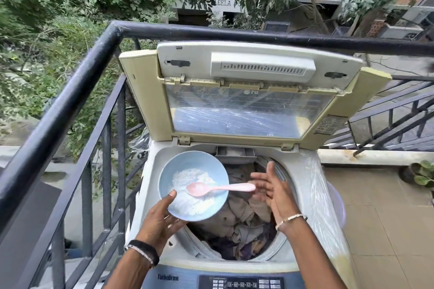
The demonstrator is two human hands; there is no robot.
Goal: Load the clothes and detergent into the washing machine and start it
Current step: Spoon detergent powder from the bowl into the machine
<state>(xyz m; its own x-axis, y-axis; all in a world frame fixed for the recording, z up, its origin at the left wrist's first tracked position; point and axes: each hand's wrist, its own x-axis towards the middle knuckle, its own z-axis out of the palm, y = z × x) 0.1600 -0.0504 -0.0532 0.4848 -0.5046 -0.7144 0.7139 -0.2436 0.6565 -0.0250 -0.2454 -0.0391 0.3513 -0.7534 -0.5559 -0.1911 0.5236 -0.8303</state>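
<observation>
A top-loading washing machine point(305, 185) stands with its lid point(249, 91) raised. Crumpled clothes point(244, 225) fill the drum. My left hand point(162, 220) holds a light blue bowl point(178, 171) of white detergent powder point(195, 204) over the drum's left side. A pink plastic spoon point(218, 189) lies in the bowl, handle pointing right. My right hand point(270, 190) hovers over the drum with fingers spread, fingertips just at the spoon's handle end, not gripping it. The detergent drawer point(234, 151) sits open at the drum's back rim.
The control panel point(244, 283) runs along the machine's near edge. A black metal balcony railing point(70, 105) wraps the left and back. A potted plant point(422, 173) sits on the ledge at right above the tiled floor point(387, 230).
</observation>
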